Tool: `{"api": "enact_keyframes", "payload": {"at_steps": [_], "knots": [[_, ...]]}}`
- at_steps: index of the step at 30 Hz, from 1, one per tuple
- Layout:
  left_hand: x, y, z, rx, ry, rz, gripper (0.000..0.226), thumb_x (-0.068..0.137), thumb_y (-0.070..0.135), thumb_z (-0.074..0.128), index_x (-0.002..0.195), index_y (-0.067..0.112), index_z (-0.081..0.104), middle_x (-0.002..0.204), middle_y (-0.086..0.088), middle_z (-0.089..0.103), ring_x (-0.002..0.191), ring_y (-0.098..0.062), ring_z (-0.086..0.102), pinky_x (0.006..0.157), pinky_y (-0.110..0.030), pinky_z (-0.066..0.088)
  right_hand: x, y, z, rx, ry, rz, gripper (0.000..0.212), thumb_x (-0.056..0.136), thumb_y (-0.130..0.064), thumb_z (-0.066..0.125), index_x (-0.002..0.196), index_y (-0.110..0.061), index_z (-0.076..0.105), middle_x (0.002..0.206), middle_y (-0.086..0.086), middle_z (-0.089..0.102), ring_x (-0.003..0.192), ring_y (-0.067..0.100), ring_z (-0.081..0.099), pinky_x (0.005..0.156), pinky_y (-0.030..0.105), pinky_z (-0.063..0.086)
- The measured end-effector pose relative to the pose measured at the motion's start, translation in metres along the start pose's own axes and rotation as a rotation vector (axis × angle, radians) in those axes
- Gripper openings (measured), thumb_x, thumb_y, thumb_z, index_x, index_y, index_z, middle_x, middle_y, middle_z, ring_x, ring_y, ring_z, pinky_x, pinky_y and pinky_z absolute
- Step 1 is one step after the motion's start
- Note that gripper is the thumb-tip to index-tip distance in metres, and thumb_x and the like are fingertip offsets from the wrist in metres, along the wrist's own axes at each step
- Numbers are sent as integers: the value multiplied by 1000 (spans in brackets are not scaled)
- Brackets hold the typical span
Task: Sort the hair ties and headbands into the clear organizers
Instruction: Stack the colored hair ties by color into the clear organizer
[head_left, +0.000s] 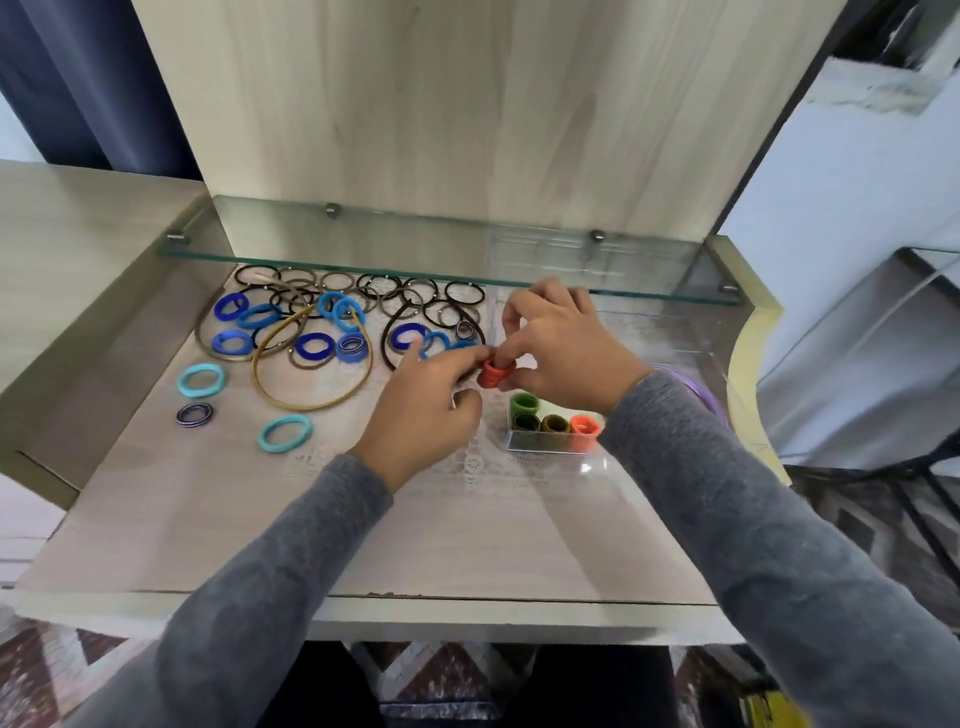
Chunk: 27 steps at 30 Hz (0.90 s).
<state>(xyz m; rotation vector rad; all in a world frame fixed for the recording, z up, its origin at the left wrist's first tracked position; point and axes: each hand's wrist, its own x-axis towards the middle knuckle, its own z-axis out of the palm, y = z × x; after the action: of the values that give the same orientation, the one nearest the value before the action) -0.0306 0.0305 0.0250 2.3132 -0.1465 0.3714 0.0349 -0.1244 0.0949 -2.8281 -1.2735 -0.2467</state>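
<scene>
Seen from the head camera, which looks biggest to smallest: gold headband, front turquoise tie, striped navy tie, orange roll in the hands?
1. Gold headband, clearly largest.
2. Front turquoise tie.
3. Striped navy tie and orange roll look about alike; fingers cover part of the roll, so I won't rank them.

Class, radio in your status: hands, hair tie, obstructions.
Left hand and right hand pinch rolled orange hair tie. Small clear plastic organizer shows four rolls. Path unobstructed.

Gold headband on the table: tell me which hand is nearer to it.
Left. The left hand is just right of the gold headband, apart from it; the right hand is farther right, past the red hair ties that both hands pinch.
</scene>
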Motion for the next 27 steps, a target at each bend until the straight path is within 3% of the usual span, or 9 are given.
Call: {"api": "enact_keyframes", "payload": {"at_steps": [2, 7, 11, 16, 22, 27], "knots": [[5, 4, 6, -12, -41, 17, 52, 84, 15, 45, 134, 18, 59, 125, 4, 68, 116, -12, 60, 125, -33, 1, -6, 8, -2, -12, -23, 25, 22, 80, -44, 70, 99, -33, 74, 111, -3, 49, 114, 24, 35, 94, 39, 23], [12, 12, 20, -32, -103, 76, 55, 83, 21, 39, 135, 21, 58, 136, 8, 60, 126, -5, 47, 125, -42, 4, -19, 25, -1, -14, -58, 78, 22, 81, -43, 70, 101, -33, 74, 110, -3, 48, 113, 23, 34, 94, 39, 24], [9, 4, 30, -2, -78, 165, 52, 90, 34, 39, 139, 25, 52, 143, 12, 49, 133, 1, 37, 121, -52, 16, -28, 37, 2, -13, -105, 128, 24, 82, -44, 68, 104, -34, 72, 111, -4, 46, 113, 22, 33, 93, 37, 23], [3, -5, 38, 39, -18, 266, 53, 90, 37, 46, 141, 21, 49, 148, 8, 44, 141, -8, 34, 116, -52, 25, -29, 46, 8, 116, -189, 142, 22, 82, -38, 72, 101, -28, 74, 100, -6, 43, 98, 14, 38, 89, 33, 35], [3, -9, 40, 14, -11, 234, 50, 92, 37, 44, 138, 19, 52, 146, 7, 47, 141, -9, 35, 116, -45, 28, -25, 47, 19, 135, -270, 131, 20, 86, -36, 69, 102, -25, 73, 101, -6, 44, 104, 16, 44, 83, 29, 36], [3, -9, 40, 28, -48, 266, 54, 89, 42, 51, 138, 20, 50, 145, 9, 48, 139, -7, 38, 115, -37, 27, -17, 45, 20, 116, -374, 128, 22, 86, -25, 68, 108, -22, 70, 112, 0, 50, 110, 20, 45, 90, 35, 43]]}}
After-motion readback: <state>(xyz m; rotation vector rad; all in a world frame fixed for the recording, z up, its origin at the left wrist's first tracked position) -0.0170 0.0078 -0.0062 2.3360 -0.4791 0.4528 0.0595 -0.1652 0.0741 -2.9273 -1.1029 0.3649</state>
